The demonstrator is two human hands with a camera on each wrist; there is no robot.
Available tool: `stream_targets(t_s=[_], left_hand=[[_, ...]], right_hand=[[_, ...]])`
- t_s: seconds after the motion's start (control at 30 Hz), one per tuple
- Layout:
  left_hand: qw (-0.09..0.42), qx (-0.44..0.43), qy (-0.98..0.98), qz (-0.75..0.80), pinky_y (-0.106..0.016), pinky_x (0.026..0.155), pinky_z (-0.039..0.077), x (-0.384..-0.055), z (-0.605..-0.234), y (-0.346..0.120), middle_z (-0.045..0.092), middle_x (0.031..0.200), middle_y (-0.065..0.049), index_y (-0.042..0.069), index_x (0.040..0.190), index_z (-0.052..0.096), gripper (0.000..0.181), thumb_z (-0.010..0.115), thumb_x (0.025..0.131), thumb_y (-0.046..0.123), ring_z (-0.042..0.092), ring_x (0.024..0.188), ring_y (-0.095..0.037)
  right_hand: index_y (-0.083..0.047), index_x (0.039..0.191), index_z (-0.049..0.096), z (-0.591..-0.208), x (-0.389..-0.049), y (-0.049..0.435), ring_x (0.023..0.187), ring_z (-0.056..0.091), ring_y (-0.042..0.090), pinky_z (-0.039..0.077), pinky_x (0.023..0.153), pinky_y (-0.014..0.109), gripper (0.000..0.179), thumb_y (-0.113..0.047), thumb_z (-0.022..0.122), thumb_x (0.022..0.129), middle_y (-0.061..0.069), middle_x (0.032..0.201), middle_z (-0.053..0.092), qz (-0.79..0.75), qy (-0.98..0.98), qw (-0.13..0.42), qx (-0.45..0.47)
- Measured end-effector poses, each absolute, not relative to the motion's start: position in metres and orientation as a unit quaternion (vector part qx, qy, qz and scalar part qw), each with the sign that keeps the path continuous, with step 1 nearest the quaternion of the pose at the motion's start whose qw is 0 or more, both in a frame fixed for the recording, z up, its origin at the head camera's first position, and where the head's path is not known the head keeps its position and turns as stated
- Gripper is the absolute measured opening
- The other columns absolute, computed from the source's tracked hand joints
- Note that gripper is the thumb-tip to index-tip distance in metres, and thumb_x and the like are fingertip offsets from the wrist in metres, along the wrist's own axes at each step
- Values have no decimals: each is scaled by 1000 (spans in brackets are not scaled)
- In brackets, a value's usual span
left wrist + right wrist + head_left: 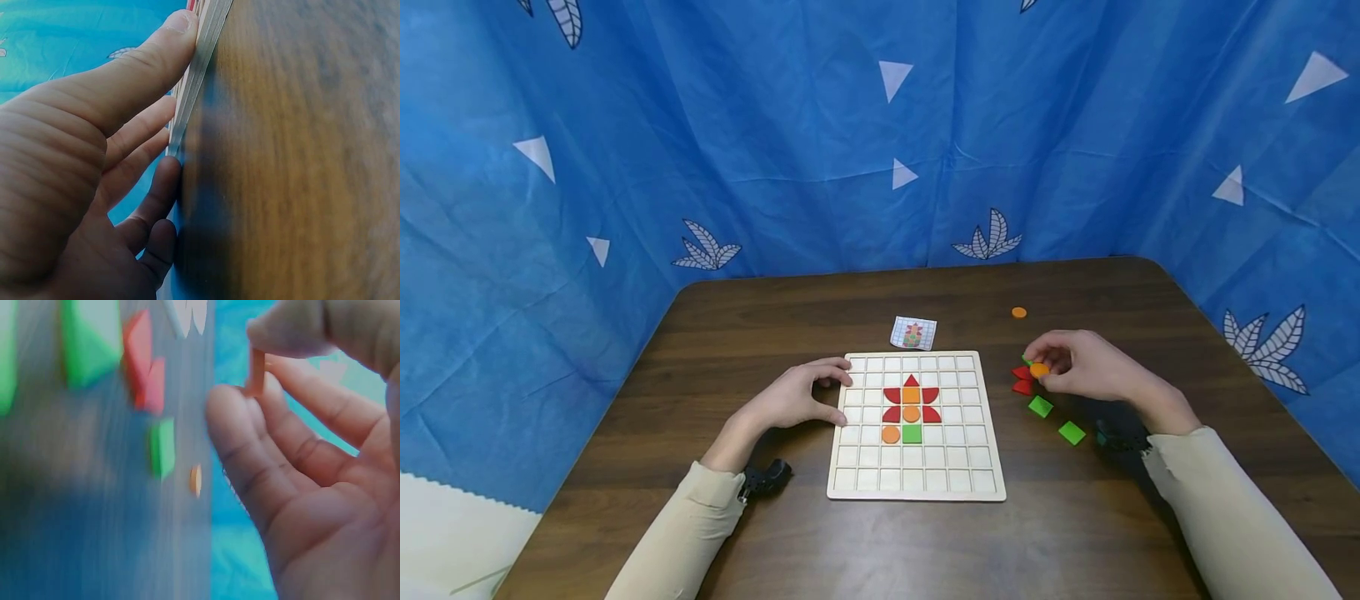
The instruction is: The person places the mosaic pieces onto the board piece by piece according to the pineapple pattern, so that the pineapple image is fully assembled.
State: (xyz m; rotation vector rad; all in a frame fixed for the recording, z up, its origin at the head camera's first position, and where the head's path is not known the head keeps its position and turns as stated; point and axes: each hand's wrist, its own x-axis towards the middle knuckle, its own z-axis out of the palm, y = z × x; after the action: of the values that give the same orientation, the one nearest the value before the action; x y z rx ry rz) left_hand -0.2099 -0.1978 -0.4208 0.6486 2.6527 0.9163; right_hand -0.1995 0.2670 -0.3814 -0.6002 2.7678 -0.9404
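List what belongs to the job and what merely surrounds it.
Job, seemingly:
grid board, left hand touching its edge
placed pieces
orange disc pinched by the right hand
loose red pieces, green pieces, another orange disc
picture card, apparently the pattern

Merely around:
wooden table
blue cloth

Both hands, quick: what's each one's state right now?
Left hand: open, touching the board's left edge.
Right hand: closed, pinching an orange disc.

My left hand (797, 395) touches the left edge of the board (868, 481); my right hand (1090, 364) pinches an orange disc (1039, 371) by loose red pieces (1022, 387); a card (913, 332) lies just beyond the board; two green squares (1041, 407) lie nearer me.
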Motion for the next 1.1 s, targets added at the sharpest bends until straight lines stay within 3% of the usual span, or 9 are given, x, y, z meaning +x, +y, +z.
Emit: stream_targets(t_s=[0.27,0.53,1.1], left_hand=[[128,224,914,312,-44,110,48,-211,-423,-198,52,154,2,26,121,69,54,92,75,43,55,128,-23],[131,226,913,314,-44,111,47,-213,-423,-198,52,154,2,26,121,70,53,92,75,43,55,128,-23],[125,227,917,304,-44,112,47,-214,-426,-199,53,153,5,27,120,70,53,92,74,44,55,131,-23]], right_hand=[[-6,114,72,-378,-195,230,88,62,20,58,77,24,30,-5,79,85,3,102,71,-379,894,68,-229],[-12,109,71,-393,-190,204,86,62,20,57,75,24,24,-6,80,87,3,102,70,-406,867,119,-263],[-24,100,73,-402,-187,149,86,57,20,49,70,26,19,-14,81,87,-6,97,67,-385,847,172,-324]])
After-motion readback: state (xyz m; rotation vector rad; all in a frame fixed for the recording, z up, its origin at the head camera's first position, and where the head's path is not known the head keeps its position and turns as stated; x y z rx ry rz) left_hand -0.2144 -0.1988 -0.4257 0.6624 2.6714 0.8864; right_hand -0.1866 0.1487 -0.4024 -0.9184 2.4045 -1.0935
